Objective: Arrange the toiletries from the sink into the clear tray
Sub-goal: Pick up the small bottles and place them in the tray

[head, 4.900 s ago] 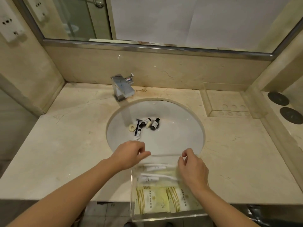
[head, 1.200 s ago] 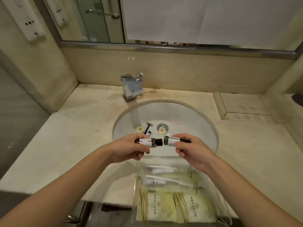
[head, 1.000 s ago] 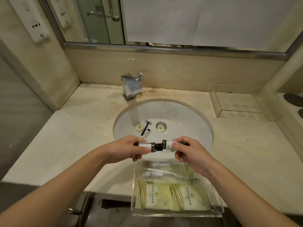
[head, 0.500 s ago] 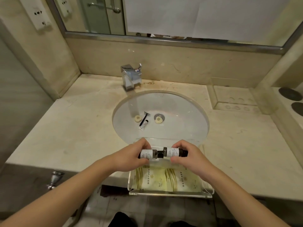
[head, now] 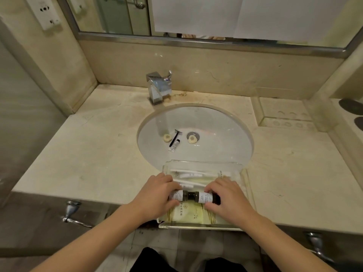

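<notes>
Hands [head: 193,195] now lowered into clear tray [head: 202,162], bottles [head: 193,196] laid end to end

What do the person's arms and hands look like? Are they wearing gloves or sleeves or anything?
No gloves and no sleeves. Both forearms are bare all the way to the bottom of the picture. The left hand and the right hand have no rings, watch or bracelets that show. The fingernails look short and plain. Something dark, probably trousers, shows low down between the arms.
</notes>
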`<control>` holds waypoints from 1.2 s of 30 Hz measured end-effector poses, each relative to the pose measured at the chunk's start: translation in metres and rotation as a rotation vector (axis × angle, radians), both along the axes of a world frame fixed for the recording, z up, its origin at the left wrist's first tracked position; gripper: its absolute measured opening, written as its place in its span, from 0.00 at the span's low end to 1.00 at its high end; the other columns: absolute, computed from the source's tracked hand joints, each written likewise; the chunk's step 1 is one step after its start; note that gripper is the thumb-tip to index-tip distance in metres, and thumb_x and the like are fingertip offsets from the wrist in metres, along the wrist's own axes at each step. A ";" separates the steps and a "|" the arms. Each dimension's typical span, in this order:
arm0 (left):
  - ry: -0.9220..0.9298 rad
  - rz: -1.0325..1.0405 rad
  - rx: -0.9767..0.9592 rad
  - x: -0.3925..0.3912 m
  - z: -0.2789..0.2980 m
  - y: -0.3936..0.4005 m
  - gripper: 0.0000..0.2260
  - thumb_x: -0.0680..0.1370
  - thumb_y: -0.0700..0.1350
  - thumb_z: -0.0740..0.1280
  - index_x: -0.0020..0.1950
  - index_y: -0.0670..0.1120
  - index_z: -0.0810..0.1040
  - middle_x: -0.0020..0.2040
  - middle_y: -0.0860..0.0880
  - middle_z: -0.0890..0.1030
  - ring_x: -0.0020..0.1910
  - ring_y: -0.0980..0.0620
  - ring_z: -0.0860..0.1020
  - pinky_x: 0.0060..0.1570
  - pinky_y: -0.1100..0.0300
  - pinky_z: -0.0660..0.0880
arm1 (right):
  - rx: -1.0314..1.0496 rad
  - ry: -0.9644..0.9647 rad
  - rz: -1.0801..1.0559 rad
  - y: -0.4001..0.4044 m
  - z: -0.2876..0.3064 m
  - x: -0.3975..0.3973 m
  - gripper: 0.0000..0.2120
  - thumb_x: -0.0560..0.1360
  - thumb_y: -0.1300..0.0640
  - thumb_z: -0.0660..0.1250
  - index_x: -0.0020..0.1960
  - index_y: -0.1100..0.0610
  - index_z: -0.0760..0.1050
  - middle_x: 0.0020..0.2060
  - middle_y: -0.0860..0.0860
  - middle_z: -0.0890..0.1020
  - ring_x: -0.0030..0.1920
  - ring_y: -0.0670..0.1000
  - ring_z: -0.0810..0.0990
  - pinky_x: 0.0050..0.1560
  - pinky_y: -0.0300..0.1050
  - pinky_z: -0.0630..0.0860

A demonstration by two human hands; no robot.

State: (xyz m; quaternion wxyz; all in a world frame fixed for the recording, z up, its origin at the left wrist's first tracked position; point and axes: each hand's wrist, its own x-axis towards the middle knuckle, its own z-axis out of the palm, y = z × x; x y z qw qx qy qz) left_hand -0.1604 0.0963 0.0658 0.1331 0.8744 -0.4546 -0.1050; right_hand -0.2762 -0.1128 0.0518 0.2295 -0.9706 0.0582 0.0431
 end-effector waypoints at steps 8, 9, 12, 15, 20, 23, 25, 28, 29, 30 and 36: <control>0.036 0.041 -0.031 0.004 -0.003 -0.003 0.19 0.72 0.55 0.70 0.62 0.52 0.78 0.53 0.53 0.76 0.53 0.50 0.73 0.53 0.59 0.68 | -0.024 -0.065 0.011 0.001 -0.007 0.003 0.14 0.67 0.46 0.69 0.52 0.48 0.77 0.44 0.43 0.71 0.47 0.48 0.69 0.48 0.39 0.63; 0.043 0.039 -0.026 0.004 -0.003 -0.003 0.19 0.73 0.55 0.70 0.62 0.52 0.78 0.53 0.53 0.76 0.53 0.51 0.72 0.53 0.60 0.67 | -0.020 -0.062 0.015 0.001 -0.007 0.004 0.14 0.68 0.47 0.69 0.52 0.48 0.77 0.45 0.42 0.71 0.47 0.47 0.69 0.48 0.38 0.62; 0.057 0.032 -0.023 0.005 -0.002 -0.004 0.18 0.73 0.56 0.70 0.62 0.53 0.78 0.51 0.54 0.75 0.52 0.52 0.71 0.49 0.62 0.64 | -0.007 -0.049 0.010 -0.001 -0.008 0.008 0.14 0.68 0.47 0.71 0.52 0.48 0.77 0.45 0.42 0.71 0.48 0.46 0.69 0.49 0.34 0.61; 0.075 0.020 -0.027 0.006 0.000 -0.004 0.18 0.72 0.55 0.71 0.61 0.53 0.79 0.47 0.55 0.72 0.48 0.54 0.68 0.46 0.62 0.61 | 0.021 -0.046 0.006 -0.003 -0.009 0.010 0.13 0.67 0.47 0.72 0.50 0.49 0.78 0.45 0.43 0.72 0.47 0.48 0.70 0.49 0.36 0.64; 0.081 0.017 -0.021 0.006 0.001 -0.004 0.16 0.73 0.54 0.71 0.59 0.52 0.81 0.49 0.52 0.76 0.50 0.51 0.71 0.46 0.61 0.62 | 0.016 -0.068 0.040 -0.003 -0.012 0.009 0.11 0.66 0.48 0.73 0.46 0.49 0.77 0.43 0.44 0.73 0.44 0.49 0.71 0.47 0.41 0.68; 0.070 0.011 -0.013 0.006 0.002 -0.004 0.16 0.73 0.54 0.70 0.59 0.52 0.81 0.49 0.52 0.76 0.50 0.50 0.72 0.46 0.61 0.62 | 0.009 -0.080 0.057 -0.003 -0.012 0.010 0.11 0.66 0.48 0.73 0.45 0.49 0.76 0.42 0.44 0.73 0.43 0.48 0.71 0.46 0.41 0.68; 0.058 0.003 0.005 0.007 0.003 -0.004 0.17 0.73 0.54 0.70 0.60 0.52 0.80 0.49 0.52 0.76 0.50 0.50 0.72 0.47 0.60 0.63 | -0.007 -0.089 0.075 -0.003 -0.011 0.011 0.11 0.66 0.47 0.72 0.44 0.48 0.75 0.42 0.44 0.73 0.43 0.48 0.71 0.45 0.40 0.67; 0.040 -0.008 0.023 0.007 0.003 -0.005 0.18 0.73 0.55 0.69 0.61 0.52 0.79 0.51 0.52 0.76 0.52 0.50 0.73 0.49 0.59 0.66 | -0.036 -0.087 0.108 -0.004 -0.008 0.012 0.12 0.65 0.47 0.72 0.45 0.48 0.74 0.42 0.44 0.74 0.42 0.47 0.71 0.46 0.40 0.66; 0.039 -0.012 0.025 0.008 0.003 -0.005 0.18 0.73 0.55 0.69 0.61 0.52 0.78 0.51 0.52 0.76 0.53 0.50 0.73 0.50 0.59 0.67 | -0.049 -0.078 0.119 -0.005 -0.007 0.013 0.13 0.65 0.46 0.72 0.46 0.48 0.75 0.42 0.43 0.74 0.43 0.47 0.71 0.46 0.39 0.66; 0.039 -0.013 0.025 0.009 0.002 -0.005 0.18 0.72 0.55 0.69 0.61 0.53 0.77 0.52 0.52 0.76 0.53 0.50 0.73 0.51 0.59 0.67 | -0.062 -0.068 0.127 -0.005 -0.006 0.014 0.14 0.64 0.45 0.71 0.47 0.48 0.76 0.43 0.43 0.74 0.44 0.46 0.71 0.47 0.39 0.65; 0.106 0.032 -0.081 0.021 0.007 0.000 0.25 0.69 0.64 0.64 0.61 0.53 0.76 0.54 0.55 0.74 0.54 0.55 0.72 0.53 0.63 0.70 | 0.088 -0.040 0.034 -0.007 0.005 0.025 0.18 0.68 0.40 0.69 0.54 0.47 0.76 0.45 0.39 0.72 0.48 0.42 0.70 0.49 0.31 0.64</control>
